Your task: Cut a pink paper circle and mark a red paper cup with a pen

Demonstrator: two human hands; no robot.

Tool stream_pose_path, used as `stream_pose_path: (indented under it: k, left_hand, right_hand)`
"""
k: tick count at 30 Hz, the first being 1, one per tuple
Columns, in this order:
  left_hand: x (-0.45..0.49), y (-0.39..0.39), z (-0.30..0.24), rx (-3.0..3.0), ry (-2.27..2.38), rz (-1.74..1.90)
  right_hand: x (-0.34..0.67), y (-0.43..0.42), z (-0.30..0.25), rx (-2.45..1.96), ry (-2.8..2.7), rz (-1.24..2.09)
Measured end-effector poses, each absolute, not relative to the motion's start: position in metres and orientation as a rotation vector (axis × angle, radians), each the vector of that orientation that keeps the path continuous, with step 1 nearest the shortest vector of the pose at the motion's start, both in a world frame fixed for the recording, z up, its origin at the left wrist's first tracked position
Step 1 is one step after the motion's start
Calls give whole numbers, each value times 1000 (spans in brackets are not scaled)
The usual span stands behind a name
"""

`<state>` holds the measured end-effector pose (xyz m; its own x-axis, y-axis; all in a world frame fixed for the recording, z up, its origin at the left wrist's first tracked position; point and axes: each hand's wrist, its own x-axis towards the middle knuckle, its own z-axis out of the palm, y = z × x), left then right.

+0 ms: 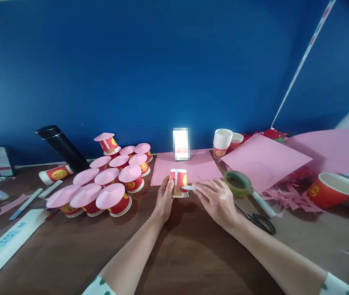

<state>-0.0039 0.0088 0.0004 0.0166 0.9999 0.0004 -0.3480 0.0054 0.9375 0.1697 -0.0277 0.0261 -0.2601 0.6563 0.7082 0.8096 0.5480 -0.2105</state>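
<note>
A red-and-gold paper cup (179,180) is upside down in front of me, its wider rim toward the table. My left hand (164,196) is closed around its left side. My right hand (216,198) is closed in a pinch on a small whitish strip (189,188), whose far end meets the right side of the cup near the rim. What the strip is made of is too blurred to tell. To the left stand several upturned red cups topped with pink paper cones, such as one cone-topped cup (113,197).
Pink paper sheets (159,168) lie behind my hands with a bright, blurred-out screen (181,144). On the right are green tape (237,183), scissors (263,223), white cups (223,137) and a large red cup (334,190). A black bottle (65,149) and power strip (7,241) are left.
</note>
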Motion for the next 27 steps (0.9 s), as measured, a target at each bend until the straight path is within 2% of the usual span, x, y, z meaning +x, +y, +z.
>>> stream_pose_path:
  k: [6, 18, 27]
  left_hand:
    - [-3, 6, 7, 949, 857, 1362]
    - [-11, 12, -4, 627, 993, 1398]
    - [-11, 9, 8, 630, 927, 1355]
  right_hand:
    - [169, -30, 28, -1116, -2020, -130]
    - [154, -22, -3, -1227, -1558, 233]
    - [154, -25, 5, -1091, -1628, 357]
